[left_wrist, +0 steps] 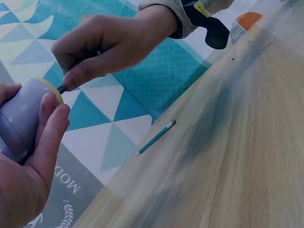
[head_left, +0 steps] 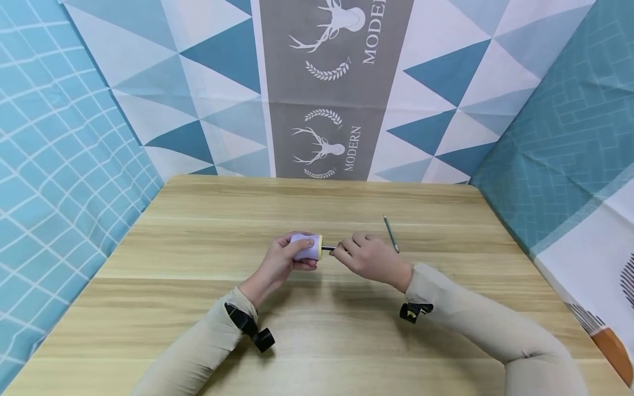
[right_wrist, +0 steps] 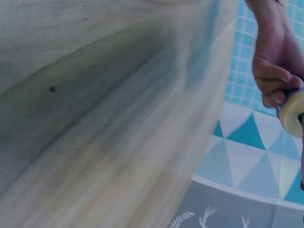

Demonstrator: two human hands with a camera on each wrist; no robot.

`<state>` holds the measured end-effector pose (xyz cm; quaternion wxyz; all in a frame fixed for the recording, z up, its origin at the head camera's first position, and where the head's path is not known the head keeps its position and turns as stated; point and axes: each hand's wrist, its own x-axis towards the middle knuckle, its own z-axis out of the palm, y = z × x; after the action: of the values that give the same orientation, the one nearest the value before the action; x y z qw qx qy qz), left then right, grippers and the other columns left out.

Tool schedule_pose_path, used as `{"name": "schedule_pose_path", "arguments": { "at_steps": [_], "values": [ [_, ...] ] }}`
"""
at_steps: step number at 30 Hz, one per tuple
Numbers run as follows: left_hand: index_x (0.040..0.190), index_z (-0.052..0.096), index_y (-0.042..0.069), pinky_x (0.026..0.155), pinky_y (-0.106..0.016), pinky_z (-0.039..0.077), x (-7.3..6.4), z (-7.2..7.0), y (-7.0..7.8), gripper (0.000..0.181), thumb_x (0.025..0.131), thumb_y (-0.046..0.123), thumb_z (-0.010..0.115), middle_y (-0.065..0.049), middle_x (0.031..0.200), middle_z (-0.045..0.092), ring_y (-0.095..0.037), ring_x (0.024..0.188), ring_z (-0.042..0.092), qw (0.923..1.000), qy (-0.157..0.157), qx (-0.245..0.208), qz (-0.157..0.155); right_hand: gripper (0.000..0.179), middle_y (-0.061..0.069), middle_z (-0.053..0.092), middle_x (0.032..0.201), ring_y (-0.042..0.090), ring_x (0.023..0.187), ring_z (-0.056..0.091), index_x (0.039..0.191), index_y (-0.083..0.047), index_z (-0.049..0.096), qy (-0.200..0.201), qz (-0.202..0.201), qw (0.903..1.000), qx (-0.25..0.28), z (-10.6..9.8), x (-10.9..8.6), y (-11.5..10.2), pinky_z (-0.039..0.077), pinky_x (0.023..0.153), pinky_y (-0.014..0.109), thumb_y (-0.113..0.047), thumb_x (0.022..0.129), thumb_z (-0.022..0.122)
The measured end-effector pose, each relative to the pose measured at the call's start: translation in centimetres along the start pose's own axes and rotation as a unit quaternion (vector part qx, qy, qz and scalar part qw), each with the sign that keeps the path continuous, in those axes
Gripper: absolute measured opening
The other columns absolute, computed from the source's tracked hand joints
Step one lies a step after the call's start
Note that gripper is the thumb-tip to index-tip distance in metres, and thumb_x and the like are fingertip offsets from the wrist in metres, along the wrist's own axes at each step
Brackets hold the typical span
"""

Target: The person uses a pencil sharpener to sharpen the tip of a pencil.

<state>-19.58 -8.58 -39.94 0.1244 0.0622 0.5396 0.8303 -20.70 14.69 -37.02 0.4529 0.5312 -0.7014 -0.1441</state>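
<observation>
My left hand [head_left: 277, 265] grips a purple, barrel-shaped pencil sharpener [head_left: 312, 253] with a cream-yellow end, thumb along its side. That end faces right, toward my right hand [head_left: 369, 257]. Between the two, a short stretch of a thin dark pencil [head_left: 327, 248] shows, one end in the sharpener's hole. My right hand pinches the pencil with curled fingers, which hide the rest of it. Both hands are held above the table. In the left wrist view the sharpener [left_wrist: 23, 114] fills the left edge; the right wrist view catches its pale end [right_wrist: 290, 114] at the right edge.
A green pencil [head_left: 391, 233] lies on the wooden table [head_left: 198, 308] just beyond my right hand. Patterned cloth [head_left: 322, 104] hangs behind the table's far edge, with a blue checked cloth [head_left: 54, 165] at left and a teal one [head_left: 559, 126] at right.
</observation>
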Motion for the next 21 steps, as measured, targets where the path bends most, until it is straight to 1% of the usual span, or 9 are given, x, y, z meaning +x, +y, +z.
{"name": "schedule_pose_path", "arguments": {
  "at_steps": [4,7,9,10,12,15,17,19,21],
  "values": [
    [0.11,0.063,-0.001,0.058,-0.033,0.064,0.0,0.2,-0.2,0.019,0.091,0.003,0.06,-0.015,0.085,0.062,-0.017,0.055,0.067,0.9998,0.014,-0.006,-0.015,0.04,0.002,0.057,0.069,0.012,0.051,0.051,0.093,-0.006,0.052,-0.034,-0.009,0.9991,0.024,0.2,-0.1,-0.2,0.041,0.037,0.019,-0.013,0.111,0.017],
    [0.11,0.064,-0.002,0.06,-0.033,0.064,-0.1,0.2,-0.3,0.019,0.091,0.002,0.06,-0.015,0.086,0.061,-0.017,0.055,0.067,0.9998,0.01,-0.001,-0.019,0.043,0.002,0.054,0.064,0.012,0.048,0.047,0.092,-0.005,0.05,-0.061,0.018,0.9912,0.116,0.1,0.1,-0.2,0.04,0.037,0.02,-0.021,0.111,0.015],
    [0.109,0.064,-0.002,0.06,-0.033,0.064,-0.2,0.2,-0.4,0.019,0.091,0.002,0.061,-0.015,0.086,0.061,-0.017,0.055,0.067,0.9998,0.007,0.004,-0.018,0.036,-0.001,0.05,0.06,0.01,0.046,0.043,0.09,-0.006,0.049,-0.086,0.054,0.9729,0.208,0.0,0.3,-0.2,0.037,0.037,0.019,-0.023,0.111,0.024],
    [0.109,0.064,-0.003,0.06,-0.033,0.064,-0.2,0.2,-0.4,0.019,0.091,0.002,0.061,-0.014,0.086,0.062,-0.017,0.056,0.067,0.9998,0.004,0.007,-0.018,0.031,-0.002,0.048,0.058,0.008,0.045,0.04,0.089,-0.006,0.048,-0.097,0.076,0.9577,0.26,-0.1,0.4,-0.1,0.035,0.037,0.017,-0.023,0.11,0.031],
    [0.111,0.063,-0.005,0.061,-0.032,0.064,-0.2,0.2,-0.4,0.021,0.091,0.003,0.061,-0.014,0.086,0.062,-0.017,0.056,0.067,0.9998,-0.001,0.012,-0.016,0.024,-0.005,0.043,0.057,0.004,0.045,0.035,0.085,-0.008,0.046,-0.121,0.121,0.9168,0.361,-0.3,0.6,0.2,0.031,0.038,0.016,-0.017,0.107,0.046],
    [0.115,0.061,-0.007,0.061,-0.032,0.064,-0.2,0.3,-0.4,0.025,0.092,0.002,0.06,-0.013,0.085,0.063,-0.017,0.056,0.067,0.9997,-0.01,0.017,-0.014,0.024,-0.008,0.038,0.058,0.001,0.048,0.03,0.08,-0.009,0.044,-0.161,0.188,0.8339,0.493,-0.5,0.9,0.9,0.029,0.041,0.016,-0.008,0.1,0.057],
    [0.117,0.059,-0.008,0.062,-0.033,0.064,-0.2,0.4,-0.4,0.027,0.091,0.002,0.06,-0.013,0.086,0.063,-0.017,0.056,0.068,0.9995,-0.018,0.022,-0.011,0.027,-0.009,0.036,0.058,0.001,0.047,0.03,0.077,-0.01,0.044,-0.2,0.238,0.7562,0.576,-0.5,1.0,1.4,0.028,0.041,0.018,-0.009,0.101,0.055],
    [0.118,0.059,-0.009,0.062,-0.034,0.065,-0.2,0.4,-0.4,0.029,0.091,0.001,0.06,-0.013,0.086,0.063,-0.017,0.057,0.068,0.9993,-0.025,0.027,-0.008,0.028,-0.007,0.034,0.056,0.003,0.044,0.027,0.078,-0.008,0.044,-0.247,0.29,0.6463,0.661,-0.4,0.8,1.9,0.024,0.038,0.02,-0.013,0.104,0.051],
    [0.118,0.058,-0.01,0.062,-0.034,0.065,-0.2,0.4,-0.4,0.03,0.09,0.0,0.061,-0.013,0.088,0.063,-0.018,0.058,0.068,0.9989,-0.032,0.035,-0.002,0.029,-0.006,0.033,0.054,0.005,0.04,0.026,0.081,-0.004,0.045,-0.28,0.342,0.5139,0.735,-0.2,0.6,2.2,0.021,0.035,0.019,-0.018,0.106,0.047]
  ]
}}
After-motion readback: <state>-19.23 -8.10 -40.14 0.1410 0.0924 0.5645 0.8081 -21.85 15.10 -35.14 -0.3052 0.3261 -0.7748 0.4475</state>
